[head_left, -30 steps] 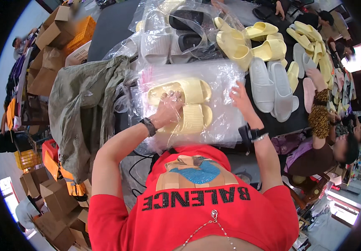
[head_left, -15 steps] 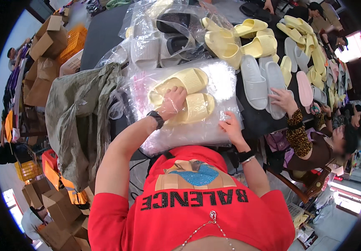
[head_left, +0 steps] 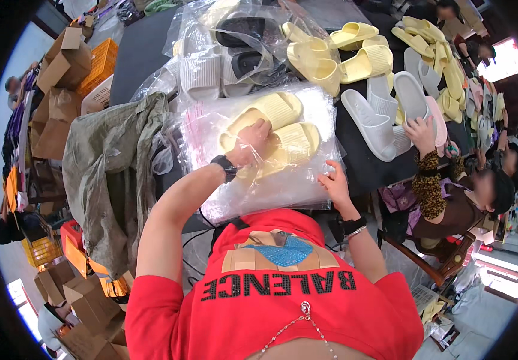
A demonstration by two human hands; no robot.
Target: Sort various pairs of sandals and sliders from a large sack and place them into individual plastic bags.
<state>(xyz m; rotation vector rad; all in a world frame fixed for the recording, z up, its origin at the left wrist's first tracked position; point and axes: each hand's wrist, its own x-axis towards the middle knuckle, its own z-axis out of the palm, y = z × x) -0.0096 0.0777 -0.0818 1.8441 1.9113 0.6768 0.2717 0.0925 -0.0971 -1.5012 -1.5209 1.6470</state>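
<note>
A pair of pale yellow slide slippers [head_left: 295, 143] lies side by side on a stack of clear plastic bags [head_left: 235, 201], with clear film around them. My left hand [head_left: 253, 143] is closed on the slippers, its fingers bunched between the two and around the inner edge. Film creases near that wrist, but I cannot tell how far the hand reaches into a bag. At the stack's right edge, my right hand [head_left: 335, 185] is held with thumb and forefinger apart, beside the film.
Bagged grey slippers [head_left: 200, 77] and black slippers [head_left: 248, 62] lie beyond the stack. Loose yellow slippers [head_left: 367, 63] and grey slippers [head_left: 368, 123] cover the right side. A co-worker's hand [head_left: 421, 135] handles a grey slipper there. An olive cloth [head_left: 112, 174] drapes at left, near cardboard boxes [head_left: 67, 60].
My left hand has gone from spread to bunched and pushed the yellow slippers slightly right. The right hand has barely shifted. The co-worker's hand has raised a grey slipper and moved it right.
</note>
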